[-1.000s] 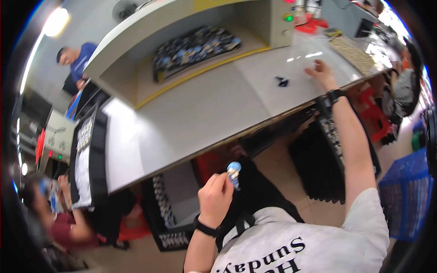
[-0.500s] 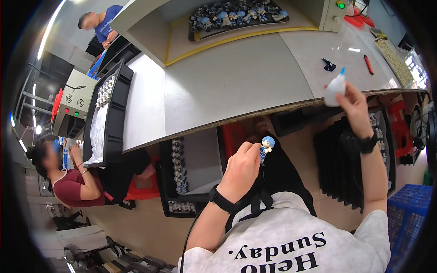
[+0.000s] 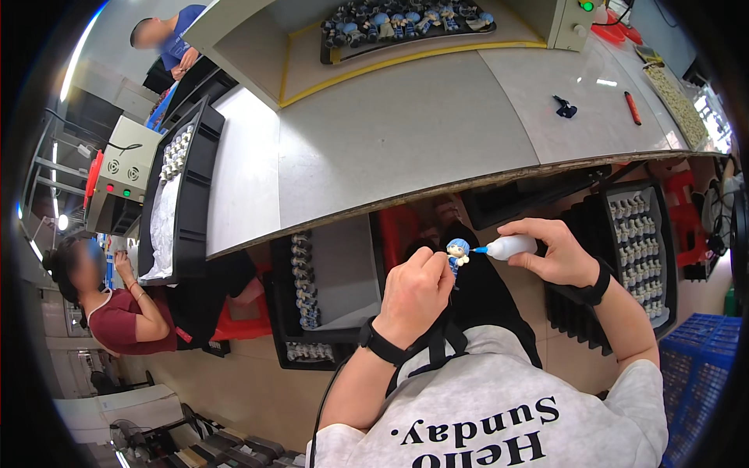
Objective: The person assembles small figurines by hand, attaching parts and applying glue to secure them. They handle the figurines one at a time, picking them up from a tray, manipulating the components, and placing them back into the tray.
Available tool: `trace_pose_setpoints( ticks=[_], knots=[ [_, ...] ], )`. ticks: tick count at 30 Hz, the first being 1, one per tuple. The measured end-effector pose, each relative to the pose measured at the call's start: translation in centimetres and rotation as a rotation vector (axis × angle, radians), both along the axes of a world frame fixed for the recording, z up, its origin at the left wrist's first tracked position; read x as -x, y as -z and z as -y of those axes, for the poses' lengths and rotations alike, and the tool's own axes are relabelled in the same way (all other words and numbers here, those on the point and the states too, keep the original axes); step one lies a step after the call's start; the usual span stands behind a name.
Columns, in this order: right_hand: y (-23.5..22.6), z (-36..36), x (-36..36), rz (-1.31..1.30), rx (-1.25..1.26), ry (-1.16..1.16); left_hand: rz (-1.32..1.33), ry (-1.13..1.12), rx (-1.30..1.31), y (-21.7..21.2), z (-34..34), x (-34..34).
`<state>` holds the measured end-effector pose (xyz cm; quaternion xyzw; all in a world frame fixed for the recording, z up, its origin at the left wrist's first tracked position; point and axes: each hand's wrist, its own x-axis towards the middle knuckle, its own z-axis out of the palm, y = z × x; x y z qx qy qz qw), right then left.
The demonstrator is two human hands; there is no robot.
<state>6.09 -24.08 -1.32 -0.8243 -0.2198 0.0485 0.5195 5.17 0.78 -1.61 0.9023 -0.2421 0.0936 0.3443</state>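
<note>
Left hand [image 3: 412,298]: pinched a small blue-haired toy figure [image 3: 457,251] above the lap, near side of the pale grey worktop [image 3: 374,156].
Right hand [image 3: 555,253]: gripped a white plastic squeeze bottle [image 3: 512,247], its blue nozzle [image 3: 480,250] right beside the figure's head; whether they touched, I couldn't tell.
Lettering [image 3: 505,419]: large, black, across the mottled light-grey T-shirt [image 3: 499,374].
Worktop, far right: a slim red stick [image 3: 633,109] lay near a dark-blue piece [image 3: 565,108].

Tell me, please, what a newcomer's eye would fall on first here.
Probably the blue-haired figurine in the left fingers near the centre, with the white bottle in the right fingers pointing its blue tip at it. Then perhaps the figurine-filled tray inside the pale cabinet at the top.
</note>
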Motion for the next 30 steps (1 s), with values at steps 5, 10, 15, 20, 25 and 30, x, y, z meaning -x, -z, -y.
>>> trace_pose_setpoints(
  ticks=[5, 10, 15, 20, 25, 30],
  knots=[
    [-0.7, -0.1, 0.2, 0.067, 0.077, -0.028, -0.005, 0.015, -0.019, 0.2, -0.1, 0.1],
    [-1.0, 0.0, -0.2, 0.148, 0.14, -0.063, -0.008, 0.023, -0.033, 0.3, -0.1, 0.2],
    [-1.7, -0.1, -0.2, 0.217, 0.241, -0.073, 0.018, 0.027, -0.029, 0.0, -0.1, 0.3],
    [-2.4, -0.3, -0.2, 0.27, 0.295, -0.086, 0.026, 0.031, -0.04, -0.1, -0.1, 0.4],
    [-2.9, -0.5, 0.0, 0.313, 0.367, -0.085, 0.037, 0.036, -0.055, 0.0, -0.1, 0.4],
    [-3.1, -0.7, 0.1, 0.375, 0.419, -0.08, 0.042, 0.034, -0.056, 0.0, 0.0, 0.5]
  ],
)
